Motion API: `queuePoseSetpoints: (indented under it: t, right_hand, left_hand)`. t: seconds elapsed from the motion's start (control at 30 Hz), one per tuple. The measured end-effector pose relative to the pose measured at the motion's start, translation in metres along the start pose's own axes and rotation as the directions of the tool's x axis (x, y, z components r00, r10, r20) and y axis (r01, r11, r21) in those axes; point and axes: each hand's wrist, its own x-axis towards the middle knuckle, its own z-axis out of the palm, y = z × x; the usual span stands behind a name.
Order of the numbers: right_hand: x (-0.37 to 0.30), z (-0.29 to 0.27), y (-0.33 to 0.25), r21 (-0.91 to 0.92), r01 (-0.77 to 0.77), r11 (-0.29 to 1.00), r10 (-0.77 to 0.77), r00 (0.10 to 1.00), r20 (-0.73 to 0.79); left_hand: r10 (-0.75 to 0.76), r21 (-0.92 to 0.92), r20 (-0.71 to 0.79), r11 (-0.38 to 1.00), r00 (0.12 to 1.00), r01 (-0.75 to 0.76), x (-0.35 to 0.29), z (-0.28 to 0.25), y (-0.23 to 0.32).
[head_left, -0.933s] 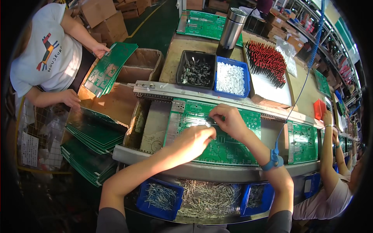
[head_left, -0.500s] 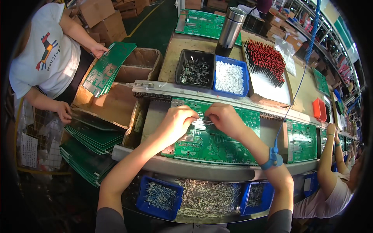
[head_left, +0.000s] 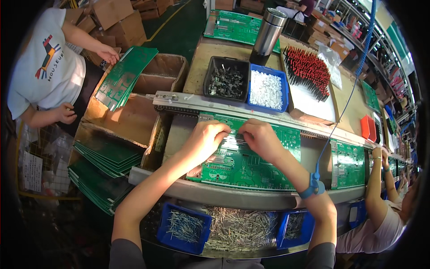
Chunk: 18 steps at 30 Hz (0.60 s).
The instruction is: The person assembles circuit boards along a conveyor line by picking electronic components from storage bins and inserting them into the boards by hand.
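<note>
We hold our bare left hand (head_left: 209,136) and bare right hand (head_left: 256,135) close together over the rectangular green circuit board (head_left: 251,169), which lies flat between grey metal rails (head_left: 251,197); our forearms slant inward, thumbs and fingertips drawn together; we cannot tell whether they pinch anything; glare and our hands obscure part of its upper half.

We observe through the left head-worn fisheye, facing down and forward from above the wearer's forearms (head_left: 154,184), close to the circuit board (head_left: 242,172); straight edges bow toward the rim.
</note>
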Motion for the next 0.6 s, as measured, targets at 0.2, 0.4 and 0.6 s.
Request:
queuePoseSetpoints:
  t: [0.2, 0.4, 0.6]
  right_hand:
    - [0.0022, -0.0017, -0.0006, 0.016, -0.035, 0.999, 0.035, 0.999, 0.029]
    - [0.0032, -0.0028, 0.0016, 0.021, -0.022, 1.0, 0.021, 0.999, 0.035]
    - [-0.0018, 0.0, -0.0052, -0.021, -0.015, 1.0, 0.015, 1.0, 0.01]
  left_hand:
    - [0.01, 0.024, 0.019, 1.0, 1.0, -0.011, 0.0003, 0.0003, -0.0008]
    - [0.037, 0.016, 0.031, 0.999, 0.999, -0.037, 0.0016, 0.0011, -0.0009]
    - [0.06, 0.025, 0.031, 0.998, 0.998, -0.061, 0.003, 0.0021, -0.0026]
